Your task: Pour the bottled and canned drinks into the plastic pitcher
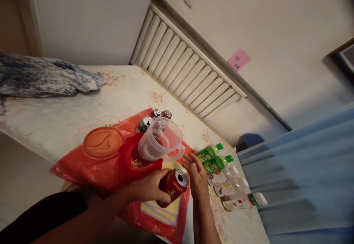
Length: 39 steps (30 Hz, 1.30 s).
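Note:
A red drink can (170, 188) with an opened top is in my left hand (151, 188), tilted a little, its dark opening facing up. My right hand (195, 170) is open beside it, fingers stretched out near the handle of a clear plastic pitcher (151, 144); I cannot tell whether they touch it. The pitcher stands on a red plastic bag (110, 175) spread over the table, and a small amount of something dark shows through its wall. An orange round lid (103, 141) lies on the bag to the left.
Behind the pitcher stand a green can (144, 125), a dark can (157, 113) and a red can (167, 114). Green bottles (211, 164) and clear bottles (233, 204) are on the right. A patterned cloth (49, 76) lies far left; a radiator (190, 59) lines the wall.

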Available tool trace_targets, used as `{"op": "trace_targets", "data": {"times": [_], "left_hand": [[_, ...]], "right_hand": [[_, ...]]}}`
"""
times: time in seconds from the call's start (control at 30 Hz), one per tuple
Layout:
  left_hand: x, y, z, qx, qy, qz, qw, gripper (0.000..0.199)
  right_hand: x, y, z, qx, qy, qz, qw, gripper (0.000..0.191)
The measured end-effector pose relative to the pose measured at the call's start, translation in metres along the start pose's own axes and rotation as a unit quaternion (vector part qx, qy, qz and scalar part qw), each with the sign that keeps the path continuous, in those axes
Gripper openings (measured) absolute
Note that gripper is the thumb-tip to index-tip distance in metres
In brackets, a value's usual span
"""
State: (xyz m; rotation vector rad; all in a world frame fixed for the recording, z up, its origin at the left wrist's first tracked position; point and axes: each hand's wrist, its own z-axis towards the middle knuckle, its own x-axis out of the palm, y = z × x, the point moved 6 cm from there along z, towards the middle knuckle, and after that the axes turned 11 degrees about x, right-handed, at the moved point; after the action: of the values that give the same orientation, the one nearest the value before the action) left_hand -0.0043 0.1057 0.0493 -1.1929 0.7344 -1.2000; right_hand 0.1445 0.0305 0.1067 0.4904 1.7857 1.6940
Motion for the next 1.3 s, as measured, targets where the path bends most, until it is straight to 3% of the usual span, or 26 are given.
{"op": "trace_targets", "data": {"times": [0.17, 0.27, 0.47, 0.63, 0.8, 0.93, 1.13, 1.3], "left_hand": [[-0.011, -0.007, -0.005, -0.008, 0.027, -0.039, 0.999, 0.067], [-0.016, -0.008, -0.007, -0.017, 0.045, -0.048, 0.998, 0.069], [-0.029, -0.009, -0.01, -0.016, 0.064, -0.007, 0.998, 0.07], [-0.029, -0.017, -0.013, -0.028, 0.094, 0.002, 0.995, 0.07], [-0.029, -0.023, -0.013, -0.042, 0.097, -0.007, 0.994, 0.072], [-0.033, -0.032, -0.009, -0.008, 0.089, -0.043, 0.995, 0.08], [-0.057, -0.031, -0.002, 0.012, 0.011, 0.056, 0.998, 0.07], [-0.074, -0.03, 0.004, 0.03, -0.067, 0.079, 0.994, 0.069]], "right_hand": [[0.039, 0.007, 0.02, -0.008, 0.089, 0.007, 0.996, 0.045], [0.059, 0.011, 0.028, -0.013, 0.11, 0.033, 0.993, 0.045], [0.081, 0.016, 0.041, -0.003, 0.081, 0.156, 0.984, 0.047], [0.085, 0.049, 0.042, -0.024, 0.028, 0.162, 0.986, 0.047], [0.061, 0.101, 0.041, -0.068, -0.014, 0.158, 0.985, 0.046], [0.028, 0.131, 0.037, -0.1, -0.045, 0.126, 0.986, 0.044], [-0.018, 0.151, 0.03, -0.112, -0.086, 0.056, 0.988, 0.048], [-0.051, 0.148, 0.03, -0.079, -0.085, 0.007, 0.993, 0.05]]}}
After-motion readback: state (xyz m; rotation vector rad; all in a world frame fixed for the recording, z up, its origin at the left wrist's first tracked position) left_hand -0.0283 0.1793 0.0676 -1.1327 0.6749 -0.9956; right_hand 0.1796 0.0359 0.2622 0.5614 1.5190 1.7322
